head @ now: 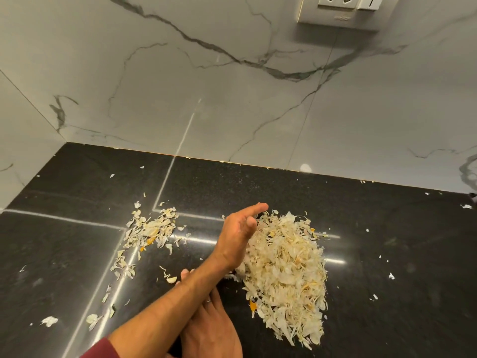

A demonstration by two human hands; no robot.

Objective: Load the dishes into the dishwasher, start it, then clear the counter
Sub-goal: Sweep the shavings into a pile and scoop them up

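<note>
Sweeping peels [286, 270] into one pile on tabletop [387, 228]. Left hand [238, 237] open, edge against pile; right hand [206, 319] mostly hidden, can't tell. Next: gather stray peels [149, 231] toward left edge.

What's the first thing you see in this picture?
A big heap of pale peels on the black counter, right of the middle. A hand with straight fingers presses against the heap's left side, its arm crossing over the other hand, which lies low on the counter. A smaller, scattered patch of scraps lies to the left, and a white socket sits high on the marble wall.
</note>
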